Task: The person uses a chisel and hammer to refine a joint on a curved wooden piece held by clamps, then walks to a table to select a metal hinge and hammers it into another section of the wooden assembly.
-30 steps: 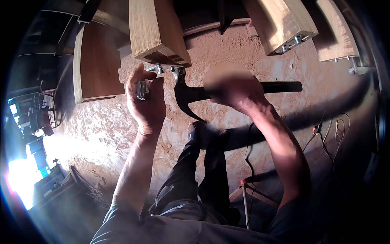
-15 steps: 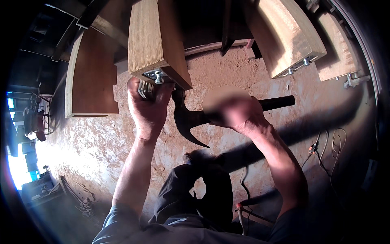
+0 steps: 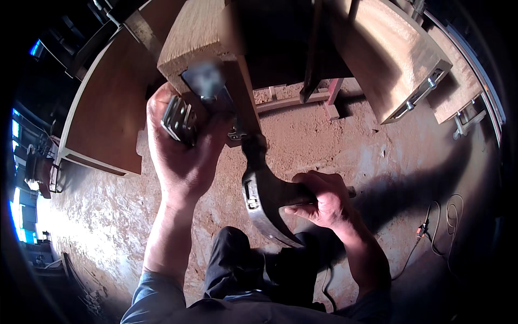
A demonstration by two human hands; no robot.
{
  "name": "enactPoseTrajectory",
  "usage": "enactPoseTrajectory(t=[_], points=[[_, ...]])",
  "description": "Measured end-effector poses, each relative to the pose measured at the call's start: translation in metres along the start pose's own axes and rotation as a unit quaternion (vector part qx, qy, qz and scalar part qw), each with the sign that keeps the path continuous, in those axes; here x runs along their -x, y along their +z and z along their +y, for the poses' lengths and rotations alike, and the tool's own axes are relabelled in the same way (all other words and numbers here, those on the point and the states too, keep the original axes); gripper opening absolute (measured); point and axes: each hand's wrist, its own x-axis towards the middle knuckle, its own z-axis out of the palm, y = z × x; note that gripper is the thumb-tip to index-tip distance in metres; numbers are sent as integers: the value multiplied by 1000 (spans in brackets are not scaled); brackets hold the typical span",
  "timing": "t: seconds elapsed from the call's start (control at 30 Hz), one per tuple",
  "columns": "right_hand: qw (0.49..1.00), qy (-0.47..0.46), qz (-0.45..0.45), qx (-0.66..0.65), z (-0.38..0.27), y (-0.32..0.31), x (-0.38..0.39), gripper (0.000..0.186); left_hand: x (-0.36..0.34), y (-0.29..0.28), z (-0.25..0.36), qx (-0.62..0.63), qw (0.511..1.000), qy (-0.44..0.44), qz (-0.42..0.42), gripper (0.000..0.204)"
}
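Observation:
A thick wooden piece point(image 3: 189, 35) juts toward me with its end facing down. A blurred metal fitting point(image 3: 205, 81) is set in that end. My left hand point(image 3: 181, 162) is closed around several stacked metal plates with holes point(image 3: 179, 120). Its thumb reaches to the end of the wood, beside another small metal fitting point(image 3: 234, 133). My right hand point(image 3: 326, 200) grips a claw hammer point(image 3: 264, 200) by the handle, close to the head. The hammer's striking face is up against or very near the lower corner of the wood; contact cannot be made out. Its claw curves down toward my legs.
At the right stand wooden pieces point(image 3: 402, 65) with bolts in their ends. A brown wooden panel point(image 3: 105, 108) stands at the left. Behind is a reddish frame point(image 3: 334, 97). An orange-fitted cable point(image 3: 422, 231) lies on the dusty floor point(image 3: 302, 146).
The hammer has swung to a more upright angle, its claw now nearer me. My right hand has come lower. The view has shifted closer to the wood's end, and the left hand still holds the plates.

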Motion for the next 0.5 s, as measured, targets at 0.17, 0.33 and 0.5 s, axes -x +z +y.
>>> enactPoseTrajectory(t=[0.17, 0.33, 0.5], points=[[969, 61, 131, -200, 6, 32, 22, 35, -4, 4, -4, 76, 997, 5, 4, 46], [942, -49, 257, -210, 41, 81, 26, 28, -11, 3, -6, 35, 997, 58, -24, 39], [954, -75, 269, -112, 37, 96, 16, 36, -11, 1, -11, 57, 997, 40, -25, 43]])
